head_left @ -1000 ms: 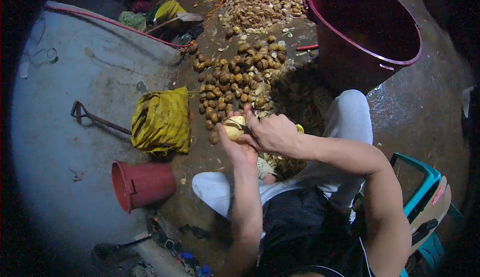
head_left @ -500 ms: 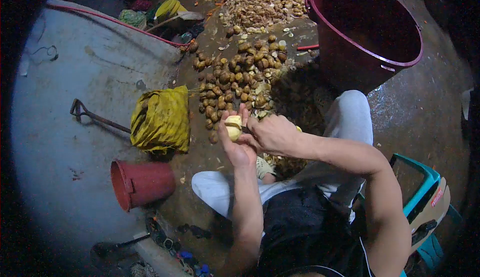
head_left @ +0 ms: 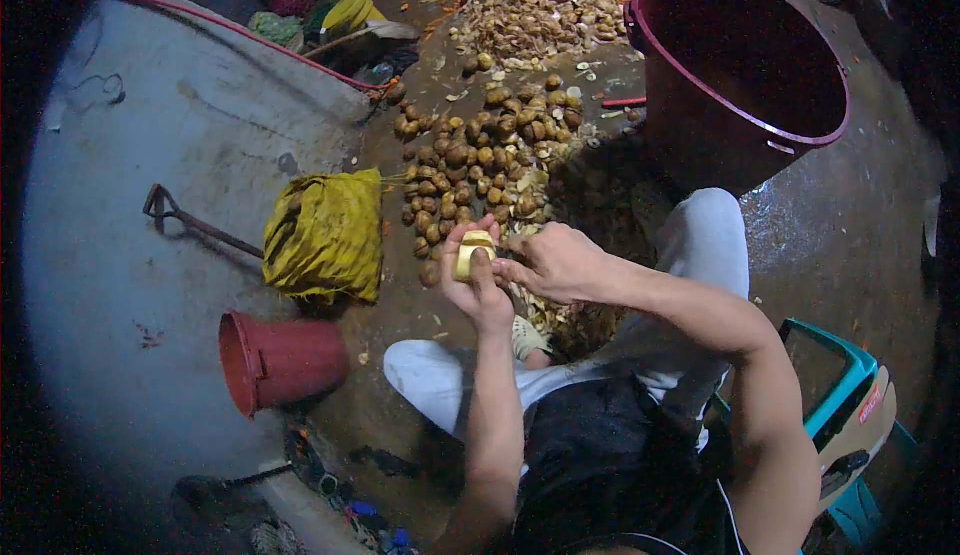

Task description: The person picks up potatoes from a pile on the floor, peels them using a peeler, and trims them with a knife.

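In my left hand lies a pale yellow peeled root or tuber, with the thumb pressed on it and a dark line across its upper part. Close at its right side is my right hand, fingers curled round something dark and thin, mostly hidden, which looks like a knife. Beyond both hands, many brown unpeeled tubers lie on the wet floor. Pale peelings are scattered below and to the right of my hands.
A large maroon tub stands at the upper right. Peelings are heaped at the top. On the left are a yellow sack, a red bucket and a long handle. A teal chair is at the lower right.
My left thumb has moved onto the peeled tuber, which has turned in the palm. My right hand has shifted slightly from it. The view has tilted a little.
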Demonstrator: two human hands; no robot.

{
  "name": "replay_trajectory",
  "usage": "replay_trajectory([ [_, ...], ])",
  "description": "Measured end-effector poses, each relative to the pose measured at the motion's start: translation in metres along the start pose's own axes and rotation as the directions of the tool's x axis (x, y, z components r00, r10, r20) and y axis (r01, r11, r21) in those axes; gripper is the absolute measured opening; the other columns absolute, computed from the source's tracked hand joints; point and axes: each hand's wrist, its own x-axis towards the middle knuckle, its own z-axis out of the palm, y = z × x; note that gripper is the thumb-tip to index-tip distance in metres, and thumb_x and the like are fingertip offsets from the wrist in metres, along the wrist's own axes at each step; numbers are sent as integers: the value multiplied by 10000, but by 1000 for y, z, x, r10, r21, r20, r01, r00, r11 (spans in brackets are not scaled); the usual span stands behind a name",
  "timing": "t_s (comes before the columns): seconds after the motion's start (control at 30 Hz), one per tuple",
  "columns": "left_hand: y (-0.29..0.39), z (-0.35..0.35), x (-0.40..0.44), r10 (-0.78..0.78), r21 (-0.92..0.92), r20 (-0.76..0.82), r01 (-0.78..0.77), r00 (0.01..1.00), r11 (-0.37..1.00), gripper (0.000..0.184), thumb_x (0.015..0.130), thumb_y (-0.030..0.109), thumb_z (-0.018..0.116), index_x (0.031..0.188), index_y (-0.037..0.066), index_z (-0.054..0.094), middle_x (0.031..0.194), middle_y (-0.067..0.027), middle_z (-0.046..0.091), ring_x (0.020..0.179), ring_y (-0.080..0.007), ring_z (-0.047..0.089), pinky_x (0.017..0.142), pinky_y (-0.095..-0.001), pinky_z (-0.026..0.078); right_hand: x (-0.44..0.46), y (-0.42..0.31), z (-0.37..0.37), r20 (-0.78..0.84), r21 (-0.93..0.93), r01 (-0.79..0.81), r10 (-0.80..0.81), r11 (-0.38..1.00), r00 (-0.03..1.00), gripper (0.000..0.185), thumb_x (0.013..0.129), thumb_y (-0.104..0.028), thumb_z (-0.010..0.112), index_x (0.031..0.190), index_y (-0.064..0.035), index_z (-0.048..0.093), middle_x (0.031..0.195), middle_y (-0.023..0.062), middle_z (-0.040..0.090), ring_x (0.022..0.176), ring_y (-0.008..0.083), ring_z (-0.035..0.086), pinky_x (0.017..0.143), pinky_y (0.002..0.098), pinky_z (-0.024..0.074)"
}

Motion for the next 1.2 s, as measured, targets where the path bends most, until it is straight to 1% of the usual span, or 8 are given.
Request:
replay_trajectory([
  [0.13,5,-2,1,4,5,26,-4,1000,1000,394,945,189,562,1212,-72,436,1152,-199,548,1095,-292,570,1004,-450,462,1,1,-4,17,-14,3,-3,1000,1000,560,913,-545,475,933,-12,645,627,246,604,646,428,629,619,513,518],
  [0.33,6,-16,4,40,172,115,-60,993,983,443,906,198,620,1220,-58,441,1139,-197,580,1070,-263,581,967,-393,476,3,7,-2,43,-84,-5,8,996,999,586,889,-562,508,810,1,649,625,243,604,665,420,636,613,506,523],
  [0.37,6,-18,4,49,183,127,-72,991,980,490,894,251,642,1228,-52,449,1135,-191,588,1065,-264,589,951,-399,487,2,7,-3,61,-92,-9,15,996,998,589,887,-562,511,791,3,647,626,244,603,670,420,637,614,505,524],
  [0.5,9,-21,7,36,224,178,-76,983,972,555,880,312,667,1244,-46,450,1131,-178,596,1051,-261,601,936,-411,497,1,6,-4,24,-82,23,-21,996,999,595,891,-565,505,773,2,644,611,241,597,657,422,633,610,506,522],
  [0.93,12,-28,9,44,289,251,-118,967,950,533,881,272,662,1248,-50,448,1114,-167,601,1016,-244,600,896,-366,484,1,6,-8,77,-58,-49,53,997,996,643,898,-602,460,719,-11,641,584,232,583,629,416,626,576,505,508],
  [1.03,8,-27,5,-20,160,252,-21,968,987,463,895,181,634,1250,-38,433,1117,-156,577,1026,-230,581,883,-345,477,1,1,-17,43,-206,-50,60,977,997,667,882,-634,458,731,-19,663,598,219,601,633,396,640,576,489,520],
  [1.1,-3,-30,-1,-148,56,105,143,983,988,406,912,190,614,1215,-15,438,1117,-150,579,994,-213,580,852,-336,478,2,2,-21,12,-305,-54,60,951,998,685,871,-656,457,736,-19,673,606,210,612,634,385,648,578,479,528],
  [1.2,-23,-34,-4,-267,14,31,267,963,964,327,924,183,601,1164,18,453,1092,-142,593,966,-197,571,834,-311,474,4,12,-25,48,-405,-110,142,908,989,731,833,-706,464,737,-16,685,638,196,637,643,370,661,593,460,543],
])
